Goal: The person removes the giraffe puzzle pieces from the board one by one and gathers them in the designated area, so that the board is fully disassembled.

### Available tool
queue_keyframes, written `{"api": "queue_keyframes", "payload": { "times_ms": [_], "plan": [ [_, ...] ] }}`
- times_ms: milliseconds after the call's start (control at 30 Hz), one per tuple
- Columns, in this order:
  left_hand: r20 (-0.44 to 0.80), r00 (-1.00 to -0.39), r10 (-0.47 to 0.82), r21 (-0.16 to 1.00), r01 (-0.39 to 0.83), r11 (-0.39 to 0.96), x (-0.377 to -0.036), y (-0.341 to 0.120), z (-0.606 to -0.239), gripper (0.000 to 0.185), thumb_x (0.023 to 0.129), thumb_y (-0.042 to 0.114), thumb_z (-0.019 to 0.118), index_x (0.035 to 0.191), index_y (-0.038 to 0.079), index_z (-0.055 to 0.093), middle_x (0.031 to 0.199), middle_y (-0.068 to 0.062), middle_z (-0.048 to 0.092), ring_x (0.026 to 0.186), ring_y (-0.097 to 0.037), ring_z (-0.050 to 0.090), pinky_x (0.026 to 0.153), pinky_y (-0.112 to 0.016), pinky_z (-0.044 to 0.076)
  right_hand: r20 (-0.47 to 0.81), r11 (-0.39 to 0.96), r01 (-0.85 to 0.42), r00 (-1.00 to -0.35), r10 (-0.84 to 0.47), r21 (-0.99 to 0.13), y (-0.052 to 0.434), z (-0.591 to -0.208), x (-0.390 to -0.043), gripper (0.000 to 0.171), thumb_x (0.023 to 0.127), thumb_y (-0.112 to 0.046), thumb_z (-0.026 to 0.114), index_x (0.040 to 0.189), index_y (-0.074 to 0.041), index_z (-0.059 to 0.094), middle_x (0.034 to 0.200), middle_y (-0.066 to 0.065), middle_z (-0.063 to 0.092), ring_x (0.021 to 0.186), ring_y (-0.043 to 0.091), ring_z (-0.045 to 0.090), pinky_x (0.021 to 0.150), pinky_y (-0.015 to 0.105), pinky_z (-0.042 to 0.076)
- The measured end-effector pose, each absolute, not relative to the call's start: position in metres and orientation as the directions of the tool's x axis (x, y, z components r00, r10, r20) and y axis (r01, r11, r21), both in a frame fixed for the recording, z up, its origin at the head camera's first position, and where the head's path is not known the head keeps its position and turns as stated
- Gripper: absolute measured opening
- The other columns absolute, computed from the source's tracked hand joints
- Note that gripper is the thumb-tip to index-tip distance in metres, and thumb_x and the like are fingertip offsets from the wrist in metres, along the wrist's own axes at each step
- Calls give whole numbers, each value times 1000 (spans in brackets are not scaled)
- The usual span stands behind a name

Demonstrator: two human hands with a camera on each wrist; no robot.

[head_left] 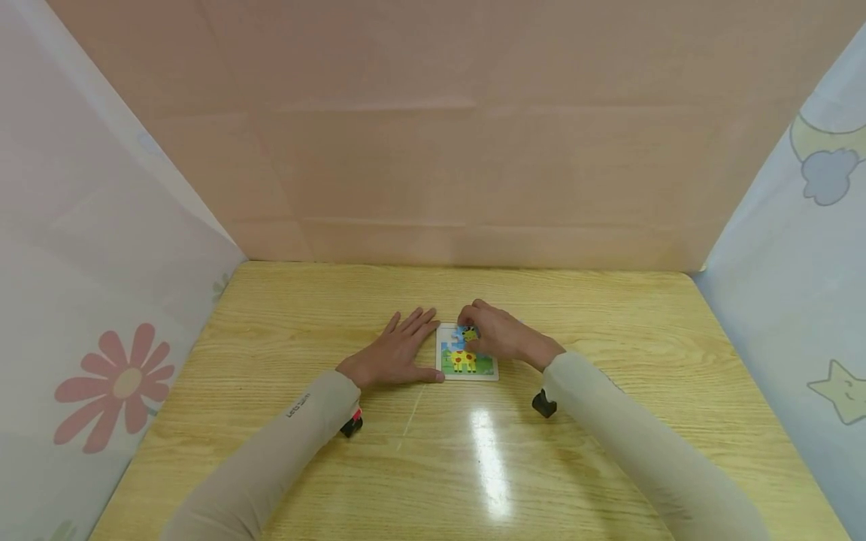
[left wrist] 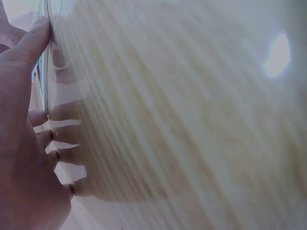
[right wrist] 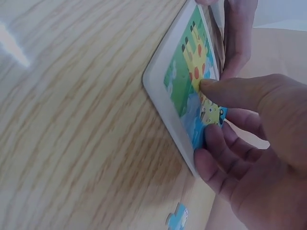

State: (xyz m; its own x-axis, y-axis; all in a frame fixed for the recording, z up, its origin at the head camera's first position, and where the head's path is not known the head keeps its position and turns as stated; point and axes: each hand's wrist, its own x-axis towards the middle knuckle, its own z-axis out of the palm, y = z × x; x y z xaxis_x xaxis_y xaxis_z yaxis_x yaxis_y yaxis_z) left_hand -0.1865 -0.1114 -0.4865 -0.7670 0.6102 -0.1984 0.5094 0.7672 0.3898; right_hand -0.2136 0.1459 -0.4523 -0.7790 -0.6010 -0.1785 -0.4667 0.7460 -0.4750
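Head view shows a person's right hand (head_left: pixel 497 336) curled over the far edge of a small white-framed cardboard jigsaw tray printed with a yellow, red-spotted giraffe (head_left: pixel 467 361), which lies flat near the middle of a pale wood-grain table (head_left: pixel 609 315). From the right wrist, thumb and fingers (right wrist: pixel 225 158) pinch one blue-and-yellow jigsaw piece (right wrist: pixel 211 117) against the picture at the tray's end; whether it is seated or still raised cannot be told. The left hand (head_left: pixel 395 353) lies flat on the table just beside the tray (right wrist: pixel 158 84), fingers spread and straight, gripping nothing, its thumb along the tray's near left corner as if steadying it.

Doing this step well appears to call for keeping that left thumb braced so the light tray does not slide, turning the piece until its knobs match the gap, and pressing down evenly rather than forcing one corner.

The puzzle looks thin and glossy, green grass below, blue sky above, with rounded frame corners. A loose pale-blue piece (right wrist: pixel 176 219) rests on the wood apart from the tray, seen only from the right wrist. Beige sleeves (head_left: pixel 636 443) cover both forearms; pink paper screens the back, and pale printed cloth with a flower and a star hangs at the sides.
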Motion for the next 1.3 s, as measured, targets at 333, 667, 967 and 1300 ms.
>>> {"api": "queue_keyframes", "payload": {
  "times_ms": [333,667,967,1300],
  "plan": [
    [-188,-765,616,393,516,761,-185,-113,-486,105,96,73,62,171,13,22,183,-5,5,171,-30,0,136,-63,2,-148,711,-479,-767,-624,-515,149,-459,-214,29,100,-17,74,127,-6,71,118,9,64,97,19,62,90,40,58],
    [-195,-768,610,385,512,768,-186,-113,-489,106,95,76,61,172,14,22,183,-4,4,171,-28,-1,137,-62,2,-167,679,-453,-748,-642,-579,157,-456,-214,28,105,-7,59,129,-2,73,116,10,71,102,19,67,93,41,59],
    [-188,-765,616,385,519,763,-188,-113,-491,107,94,78,60,172,15,22,183,-3,4,171,-28,-1,137,-61,2,-147,678,-422,-776,-614,-602,165,-458,-213,26,107,-8,59,129,-1,71,123,14,74,107,22,70,95,45,60],
    [-194,-764,616,370,524,767,-189,-113,-490,107,95,78,59,172,15,21,183,-3,3,171,-28,-1,137,-61,0,-116,695,-378,-826,-551,-612,183,-455,-212,20,108,-12,60,122,-9,74,108,6,74,88,16,61,75,31,53]
  ]
}}
